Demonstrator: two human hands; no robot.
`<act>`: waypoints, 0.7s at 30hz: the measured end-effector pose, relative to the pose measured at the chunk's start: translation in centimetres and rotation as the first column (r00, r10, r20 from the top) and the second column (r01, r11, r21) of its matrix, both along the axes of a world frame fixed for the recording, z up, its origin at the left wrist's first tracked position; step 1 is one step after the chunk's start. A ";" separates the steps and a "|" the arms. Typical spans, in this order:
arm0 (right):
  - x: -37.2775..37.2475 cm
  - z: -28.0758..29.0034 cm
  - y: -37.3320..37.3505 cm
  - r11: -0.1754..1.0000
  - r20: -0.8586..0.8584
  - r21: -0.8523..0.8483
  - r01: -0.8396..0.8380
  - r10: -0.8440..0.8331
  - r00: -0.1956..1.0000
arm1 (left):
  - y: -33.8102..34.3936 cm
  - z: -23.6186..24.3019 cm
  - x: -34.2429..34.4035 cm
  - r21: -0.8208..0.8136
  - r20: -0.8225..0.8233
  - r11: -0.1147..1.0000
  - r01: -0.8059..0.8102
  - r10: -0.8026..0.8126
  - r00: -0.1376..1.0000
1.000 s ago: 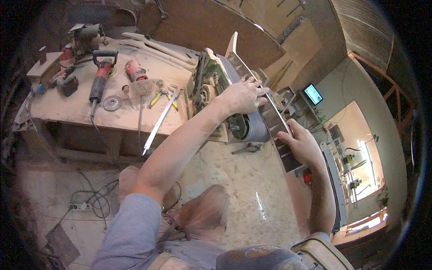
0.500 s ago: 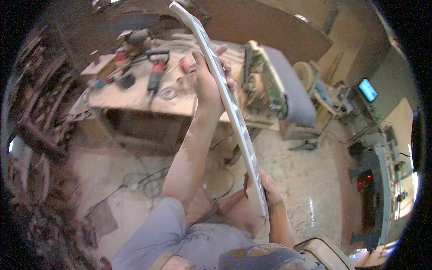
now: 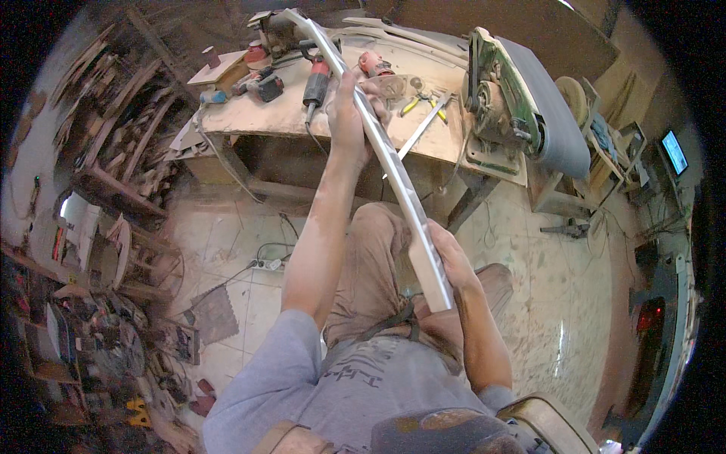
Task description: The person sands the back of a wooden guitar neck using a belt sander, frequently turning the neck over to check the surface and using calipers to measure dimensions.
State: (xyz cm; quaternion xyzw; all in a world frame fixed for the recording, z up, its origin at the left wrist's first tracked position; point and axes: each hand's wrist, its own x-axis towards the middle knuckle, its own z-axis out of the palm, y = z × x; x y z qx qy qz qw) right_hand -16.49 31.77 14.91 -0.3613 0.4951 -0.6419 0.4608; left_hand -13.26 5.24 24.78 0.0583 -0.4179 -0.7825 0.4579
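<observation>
A long, slim, pale piece of wood (image 3: pixel 391 163) runs slantwise in front of me, from the far upper left down toward my lap. Its far tip bends to the left, and slanted dark and light patches mark its right-hand face. My left hand (image 3: pixel 348 121) is wrapped round the upper part, thumb along the left edge and fingers on the right. Close to the wider near end, my right hand (image 3: pixel 452 259) grips from the right side, with some fingers hidden behind the wood. The piece is held up off the workbench (image 3: pixel 249 113).
On the bench lie a red and black angle grinder (image 3: pixel 316 82), a cordless tool (image 3: pixel 264 85), yellow-handled pliers (image 3: pixel 412 104) and a metal ruler (image 3: pixel 423 125). A belt sander (image 3: pixel 548 106) stands at the right. Wood scraps (image 3: pixel 125 136) fill the left; a power strip (image 3: pixel 268 265) lies on the floor.
My view has swung, so the bench and sander sit farther right and higher. Both hands and the wood's near end appear higher in the picture; both hands keep their hold.
</observation>
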 end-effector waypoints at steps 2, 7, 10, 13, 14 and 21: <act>-0.1 -0.3 -1.7 0.996 -0.185 -0.075 0.052 -0.065 0.981 | 1.5 -1.6 0.0 0.092 -0.081 0.989 0.118 -0.111 0.990; 1.0 1.3 -3.8 0.992 -0.250 0.010 0.128 -0.121 0.961 | -1.0 -3.4 -1.2 0.099 -0.127 0.963 0.250 -0.237 0.963; 0.4 0.7 -4.5 0.995 -0.259 -0.005 0.099 -0.097 0.961 | -2.9 -3.7 -1.8 0.053 -0.271 0.919 0.391 -0.364 0.891; 1.4 1.4 -4.7 0.998 -0.115 -0.047 0.038 -0.043 0.992 | -5.9 -4.4 -1.4 0.062 -0.390 0.834 0.548 -0.485 0.783; 1.4 1.9 -4.5 1.000 -0.085 -0.006 0.026 -0.026 0.996 | -6.4 -4.3 -1.6 0.088 -0.413 0.811 0.578 -0.498 0.763; -7.1 -4.9 -8.9 0.940 -0.088 0.268 0.213 -0.196 0.977 | -7.8 -4.9 0.2 0.177 -0.486 0.743 0.645 -0.504 0.714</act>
